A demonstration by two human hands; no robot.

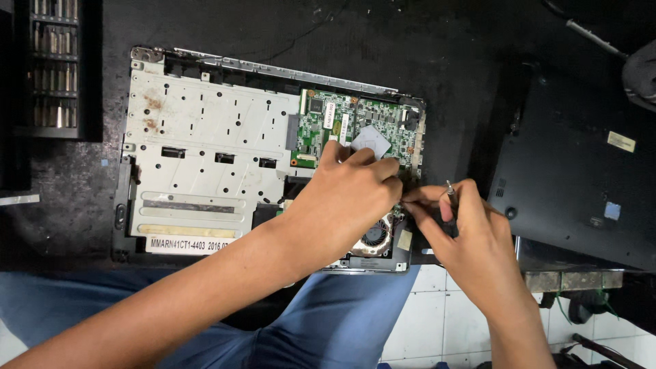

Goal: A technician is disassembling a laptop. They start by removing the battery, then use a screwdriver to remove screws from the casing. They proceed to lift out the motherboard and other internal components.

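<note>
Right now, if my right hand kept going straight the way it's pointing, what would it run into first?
The right hand points left, toward the left hand. Their fingertips already look nearly touching, so it would likely meet the left hand's fingers first, just above the cooling fan. Depth is unclear.

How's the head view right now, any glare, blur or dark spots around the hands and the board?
Head view: sharp and evenly lit on the left hand, right hand and green circuit board; no glare on the silver metal plate; the black mat and black cover go dark, hiding detail; the screwdriver tip is hidden between the fingers.
</note>
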